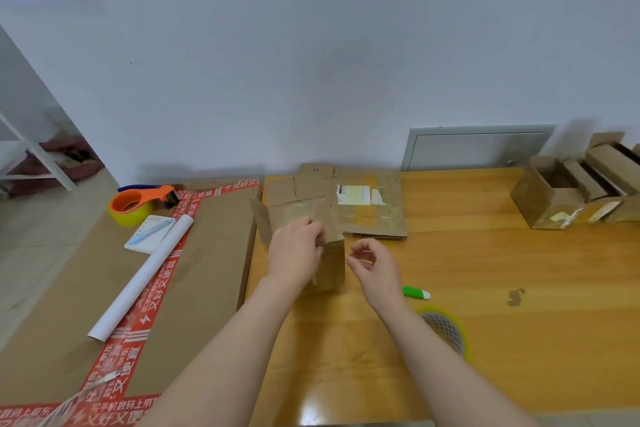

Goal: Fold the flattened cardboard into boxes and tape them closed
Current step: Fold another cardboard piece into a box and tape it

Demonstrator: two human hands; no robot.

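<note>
A small brown cardboard box (330,263) stands on the wooden table (485,270) in front of me, its flaps partly raised. My left hand (294,250) grips the box's top flap at the left side. My right hand (372,263) hovers just right of the box with curled, parted fingers, holding nothing that I can see. Behind the box lie several flattened cardboard pieces (367,208), one with a white label. A yellowish tape roll (446,331) lies on the table under my right forearm. An orange tape dispenser (138,203) sits far left.
A large flat carton with red printed tape (194,253) lies to the left, carrying a white paper tube (142,277) and a notepad with a pen (150,232). A green-and-white small tool (415,292) lies right of my wrist. Open boxes (575,191) stand at the back right.
</note>
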